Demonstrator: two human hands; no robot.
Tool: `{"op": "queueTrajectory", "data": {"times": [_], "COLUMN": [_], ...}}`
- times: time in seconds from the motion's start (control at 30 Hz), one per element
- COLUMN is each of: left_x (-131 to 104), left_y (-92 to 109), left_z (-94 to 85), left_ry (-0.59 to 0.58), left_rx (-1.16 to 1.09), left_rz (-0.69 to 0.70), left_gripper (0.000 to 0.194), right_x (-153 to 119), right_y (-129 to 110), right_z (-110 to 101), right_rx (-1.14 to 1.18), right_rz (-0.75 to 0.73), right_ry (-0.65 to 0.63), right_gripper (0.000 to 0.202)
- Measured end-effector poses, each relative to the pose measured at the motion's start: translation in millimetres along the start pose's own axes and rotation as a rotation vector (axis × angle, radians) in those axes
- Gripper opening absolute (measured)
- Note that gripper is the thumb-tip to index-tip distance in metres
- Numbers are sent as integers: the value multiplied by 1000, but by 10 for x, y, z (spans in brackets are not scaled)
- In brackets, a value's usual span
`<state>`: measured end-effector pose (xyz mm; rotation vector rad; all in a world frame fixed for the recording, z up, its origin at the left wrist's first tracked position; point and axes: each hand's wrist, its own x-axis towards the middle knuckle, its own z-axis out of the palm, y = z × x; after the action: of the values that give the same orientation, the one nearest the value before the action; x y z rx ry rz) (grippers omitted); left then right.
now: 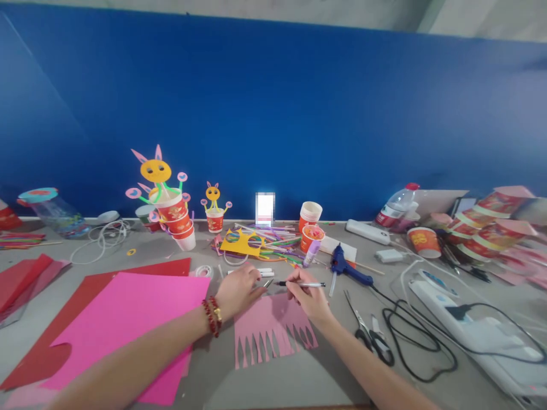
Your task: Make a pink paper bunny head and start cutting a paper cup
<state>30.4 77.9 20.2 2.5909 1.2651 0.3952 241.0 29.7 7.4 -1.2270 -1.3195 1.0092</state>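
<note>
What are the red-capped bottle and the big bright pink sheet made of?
The bottle looks like clear, shiny plastic: it's see-through. The bright pink sheet seems smooth and matte, maybe paper or thin foam: it lies flat with crisp edges.

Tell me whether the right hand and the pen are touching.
Touching: the head view shows the right hand with its fingers gripping the pen.

The right hand [304,289] holds a pen [316,284] at the top edge of the fringed paper [262,320], while the left hand [241,289] is by its upper left corner. Left of it on the bench [273,387], a bright pink sheet [141,310] overlaps a red sheet [96,293]. A yellow cutout [242,244] lies beyond the hands, near coloured sticks [282,244]. To the right, scissors [371,337] lie nearer than the blue glue gun [348,266].
</note>
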Motion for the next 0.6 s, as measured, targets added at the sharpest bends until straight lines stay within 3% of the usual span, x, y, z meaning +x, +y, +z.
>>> {"op": "queueTrajectory", "data": {"times": [0.13, 0.27, 0.6], "left_x": [198, 189, 49], "left_y": [120, 134, 210], "left_z": [173, 268, 218], "left_ry": [8, 33, 83], "left_rx": [27, -10, -216], "left_rz": [-8, 0, -8], "left_gripper": [7, 7, 6], "right_x": [71, 45, -18], "right_y": [92, 135, 74], "right_z": [21, -4, -9], "right_rx": [25, 70, 194], "right_rz": [3, 38, 59], "right_ry": [65, 114, 86], "right_gripper": [12, 11, 21]}}
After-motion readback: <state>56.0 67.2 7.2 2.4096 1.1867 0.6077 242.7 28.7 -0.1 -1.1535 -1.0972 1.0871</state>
